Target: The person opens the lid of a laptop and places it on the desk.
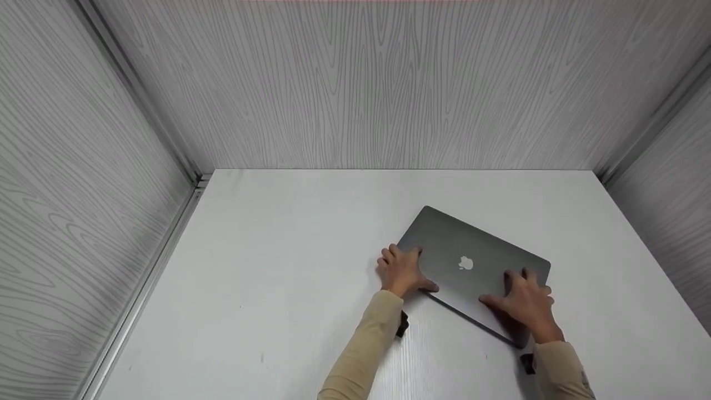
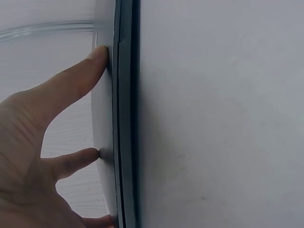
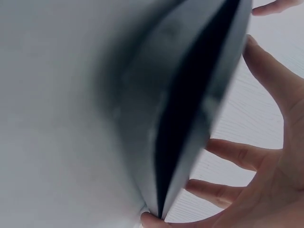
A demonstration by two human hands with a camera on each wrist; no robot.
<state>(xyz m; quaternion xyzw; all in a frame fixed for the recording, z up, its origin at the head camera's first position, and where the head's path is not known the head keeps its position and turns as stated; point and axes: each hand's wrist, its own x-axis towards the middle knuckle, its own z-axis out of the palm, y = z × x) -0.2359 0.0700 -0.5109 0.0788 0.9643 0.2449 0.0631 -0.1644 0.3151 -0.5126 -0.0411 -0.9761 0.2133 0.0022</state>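
A closed dark grey laptop with a pale apple logo lies turned at a slant on the white table. My left hand holds it at its left end, several fingers over that edge and the thumb on the lid near the front. At the right end my right hand holds it, thumb and some fingertips touching the lid. In the right wrist view, one finger bends round the laptop's edge. A dark wedge shows along that edge; I cannot tell whether it is a gap. The left wrist view shows the laptop's thin side.
The white tabletop spreads around the laptop. Grey wood-grain panels stand at the back, left and right. A metal strip runs along the table's left edge.
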